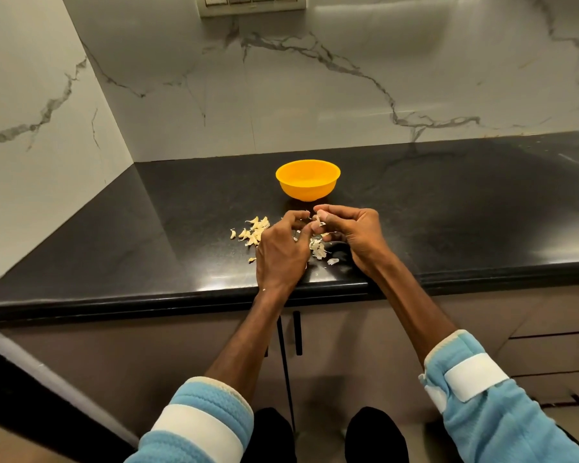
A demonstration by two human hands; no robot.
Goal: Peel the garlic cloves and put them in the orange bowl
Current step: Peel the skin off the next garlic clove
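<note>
Near orange bowl (307, 182): left hand (281, 252), right hand (356, 233) pinch garlic clove (319, 219) (both curled tight).

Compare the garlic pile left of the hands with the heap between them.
The left pile looks yellowish; the middle heap whiter.
The left pile is plump curved pieces, seemingly cloves; the middle heap thin ragged flakes, seemingly peel.
The left pile lies mostly open; the middle heap is partly hidden by the left hand and right hand, which pinch a garlic clove.
Both rest on the black countertop, outside the orange bowl.
</note>
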